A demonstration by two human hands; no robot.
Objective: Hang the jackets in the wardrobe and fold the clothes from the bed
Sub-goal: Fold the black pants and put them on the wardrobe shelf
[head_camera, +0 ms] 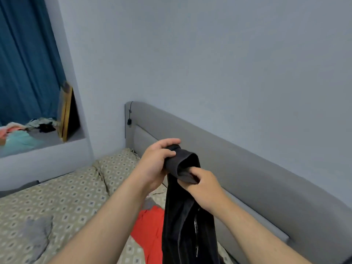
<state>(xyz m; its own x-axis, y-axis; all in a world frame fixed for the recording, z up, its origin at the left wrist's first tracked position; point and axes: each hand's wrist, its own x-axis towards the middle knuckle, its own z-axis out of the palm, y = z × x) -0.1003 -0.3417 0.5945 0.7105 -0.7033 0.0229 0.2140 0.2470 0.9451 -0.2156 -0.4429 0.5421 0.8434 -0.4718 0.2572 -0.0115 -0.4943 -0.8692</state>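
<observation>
Bare forearms (106,221) rising from the bottom edge, meeting above the bed. Left hand (156,161) wrapped round the bunched upper end of a long black fabric garment (182,225), fingers curled over it, thumb on the near side. Right hand (203,185) pinching the rim of the same garment's open end, fingertips tucked just inside. Hangs straight down from both grips, lower part out of view, in front of a crumpled red cloth garment (150,225) lying on the beige diamond-patterned bedsheet (66,197). Small grey cloth (36,235) further left on the sheet. Grey padded headboard (247,168) behind, against a pale blue wall (209,54). Teal curtain (24,63) and a heap of clothes (19,134) on a ledge (57,141) at far left.
</observation>
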